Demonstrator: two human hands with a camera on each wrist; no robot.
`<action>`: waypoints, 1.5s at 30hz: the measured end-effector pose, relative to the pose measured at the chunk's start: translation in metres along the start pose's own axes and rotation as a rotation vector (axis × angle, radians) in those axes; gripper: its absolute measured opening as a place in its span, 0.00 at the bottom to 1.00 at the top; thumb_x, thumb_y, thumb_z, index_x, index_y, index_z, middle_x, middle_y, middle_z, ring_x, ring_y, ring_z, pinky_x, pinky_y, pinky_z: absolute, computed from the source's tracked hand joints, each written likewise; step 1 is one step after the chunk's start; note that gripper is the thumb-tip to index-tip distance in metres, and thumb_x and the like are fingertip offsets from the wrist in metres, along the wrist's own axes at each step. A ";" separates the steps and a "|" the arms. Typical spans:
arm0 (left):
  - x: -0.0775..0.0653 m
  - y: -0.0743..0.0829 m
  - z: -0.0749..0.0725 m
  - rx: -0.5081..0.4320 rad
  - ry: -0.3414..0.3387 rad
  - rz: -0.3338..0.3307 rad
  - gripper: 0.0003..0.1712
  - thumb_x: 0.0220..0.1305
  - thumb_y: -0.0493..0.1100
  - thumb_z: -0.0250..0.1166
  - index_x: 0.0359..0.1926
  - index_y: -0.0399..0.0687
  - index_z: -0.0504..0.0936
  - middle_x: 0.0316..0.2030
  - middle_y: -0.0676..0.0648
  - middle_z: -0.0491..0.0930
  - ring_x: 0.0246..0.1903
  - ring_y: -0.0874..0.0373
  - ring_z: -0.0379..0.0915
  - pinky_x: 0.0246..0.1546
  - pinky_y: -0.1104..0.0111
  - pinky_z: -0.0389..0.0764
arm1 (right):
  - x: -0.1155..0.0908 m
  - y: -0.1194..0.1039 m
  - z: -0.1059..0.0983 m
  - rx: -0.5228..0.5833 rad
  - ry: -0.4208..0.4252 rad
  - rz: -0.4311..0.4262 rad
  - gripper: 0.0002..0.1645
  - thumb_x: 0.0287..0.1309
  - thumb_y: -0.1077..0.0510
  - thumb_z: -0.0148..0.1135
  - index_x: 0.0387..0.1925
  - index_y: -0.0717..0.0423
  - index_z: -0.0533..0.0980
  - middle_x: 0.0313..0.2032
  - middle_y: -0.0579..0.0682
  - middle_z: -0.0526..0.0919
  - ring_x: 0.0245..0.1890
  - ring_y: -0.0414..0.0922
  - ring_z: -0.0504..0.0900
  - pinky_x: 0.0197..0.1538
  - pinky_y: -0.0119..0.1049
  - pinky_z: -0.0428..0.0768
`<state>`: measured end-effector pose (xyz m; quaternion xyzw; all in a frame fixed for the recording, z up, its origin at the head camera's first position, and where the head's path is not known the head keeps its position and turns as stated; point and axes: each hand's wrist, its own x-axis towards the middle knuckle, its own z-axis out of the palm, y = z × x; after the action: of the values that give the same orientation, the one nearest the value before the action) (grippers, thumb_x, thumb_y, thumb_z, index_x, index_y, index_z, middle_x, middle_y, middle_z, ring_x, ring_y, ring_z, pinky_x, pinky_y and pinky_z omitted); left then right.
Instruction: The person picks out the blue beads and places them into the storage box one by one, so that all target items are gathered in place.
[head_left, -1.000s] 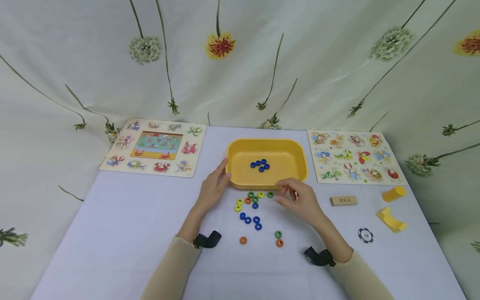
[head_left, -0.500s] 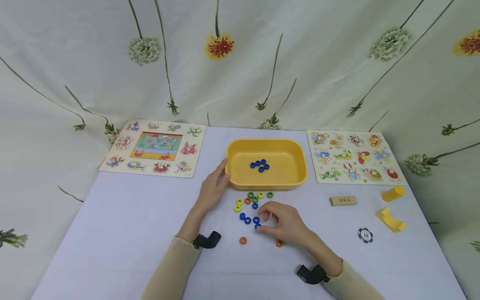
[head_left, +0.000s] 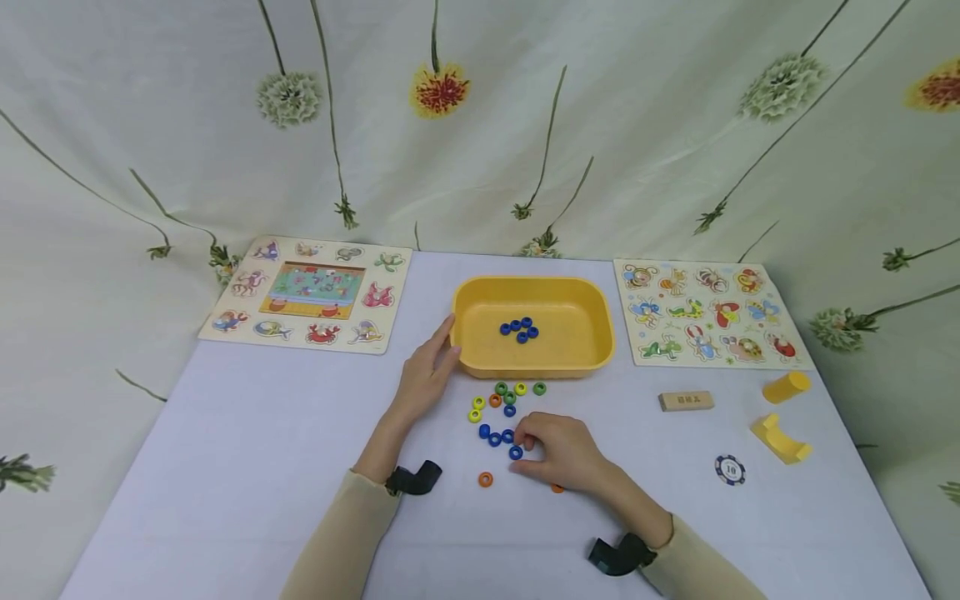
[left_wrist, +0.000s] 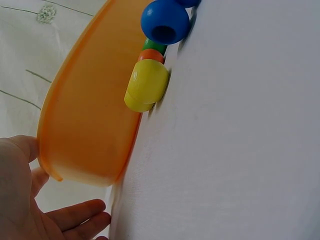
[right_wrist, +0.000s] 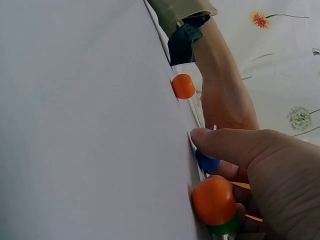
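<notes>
My left hand (head_left: pixel 429 377) rests against the left side of a yellow tray (head_left: pixel 468 354), fingers extended along its wall, as the left wrist view also shows. Several blue beads (head_left: pixel 522 337) lie inside the tray. In front of the tray, my right hand (head_left: pixel 564 450) is low over the table, its thumb and index finger on either side of a blue bead (head_left: pixel 516 452). In the right wrist view the thumb (right_wrist: pixel 215 142) overlaps that bead (right_wrist: pixel 207 161). Another blue bead (head_left: pixel 508 436) lies right at the index fingertip. An orange bead (head_left: pixel 557 488) shows partly from under this hand.
Green (head_left: pixel 539 388), yellow (head_left: pixel 478 402) and orange beads (head_left: pixel 486 479) lie scattered before the tray. Puzzle boards (head_left: pixel 375 329) flank it left and right (head_left: pixel 637 333). At right are a wooden block (head_left: pixel 686 402), yellow cylinder (head_left: pixel 786 387), yellow arch (head_left: pixel 780 440) and poker chip (head_left: pixel 730 470).
My right hand has come down from the tray's front edge toward the blue beads, and its thumb and index finger have drawn closer together. One blue bead has shifted slightly left. The left hand stays put.
</notes>
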<state>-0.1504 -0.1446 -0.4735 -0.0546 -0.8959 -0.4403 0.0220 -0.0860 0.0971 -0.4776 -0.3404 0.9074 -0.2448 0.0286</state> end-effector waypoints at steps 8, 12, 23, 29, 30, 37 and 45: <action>0.000 0.000 0.000 -0.016 -0.003 0.002 0.30 0.66 0.54 0.45 0.66 0.73 0.48 0.65 0.55 0.56 0.64 0.50 0.51 0.62 0.51 0.54 | 0.004 -0.005 -0.013 0.112 0.038 0.002 0.11 0.43 0.45 0.66 0.29 0.40 0.74 0.22 0.32 0.71 0.23 0.32 0.67 0.26 0.23 0.66; 0.000 0.000 0.000 -0.008 -0.003 -0.001 0.30 0.65 0.55 0.45 0.66 0.74 0.47 0.65 0.55 0.56 0.64 0.51 0.51 0.63 0.51 0.53 | 0.019 0.000 -0.045 0.213 0.169 -0.004 0.11 0.45 0.49 0.67 0.32 0.43 0.76 0.24 0.35 0.73 0.20 0.35 0.66 0.22 0.25 0.66; -0.001 -0.002 -0.001 -0.010 -0.016 0.007 0.30 0.65 0.56 0.45 0.66 0.73 0.48 0.65 0.56 0.56 0.64 0.51 0.51 0.62 0.51 0.54 | 0.081 0.056 -0.076 0.095 0.106 0.283 0.09 0.47 0.52 0.64 0.31 0.50 0.76 0.24 0.43 0.75 0.23 0.41 0.69 0.26 0.31 0.67; 0.000 -0.003 -0.001 -0.006 0.005 0.037 0.30 0.65 0.55 0.46 0.66 0.71 0.49 0.65 0.55 0.57 0.64 0.51 0.52 0.62 0.52 0.54 | 0.104 0.062 -0.070 0.048 -0.023 0.322 0.10 0.47 0.52 0.65 0.31 0.50 0.75 0.24 0.44 0.76 0.26 0.42 0.72 0.31 0.33 0.69; 0.000 -0.003 -0.001 -0.007 0.008 0.039 0.30 0.65 0.55 0.46 0.66 0.70 0.49 0.65 0.55 0.57 0.64 0.52 0.52 0.62 0.52 0.54 | 0.108 0.062 -0.069 0.039 -0.027 0.320 0.10 0.47 0.52 0.65 0.31 0.51 0.75 0.23 0.45 0.76 0.26 0.43 0.72 0.30 0.33 0.69; -0.001 0.000 0.000 -0.009 0.019 0.047 0.30 0.65 0.56 0.46 0.66 0.70 0.49 0.64 0.56 0.57 0.64 0.52 0.53 0.62 0.53 0.54 | 0.113 0.063 -0.069 -0.008 -0.053 0.355 0.12 0.46 0.51 0.66 0.32 0.51 0.75 0.22 0.45 0.75 0.24 0.43 0.71 0.29 0.33 0.67; 0.000 -0.002 -0.001 0.012 0.013 0.048 0.30 0.65 0.57 0.45 0.66 0.72 0.48 0.65 0.54 0.57 0.63 0.50 0.53 0.62 0.51 0.55 | 0.088 0.059 -0.082 0.087 0.143 0.358 0.15 0.49 0.50 0.63 0.38 0.51 0.75 0.27 0.43 0.76 0.23 0.43 0.69 0.23 0.32 0.66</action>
<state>-0.1510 -0.1466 -0.4749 -0.0732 -0.8967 -0.4348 0.0385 -0.2068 0.1145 -0.4229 -0.1540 0.9417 -0.2985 0.0216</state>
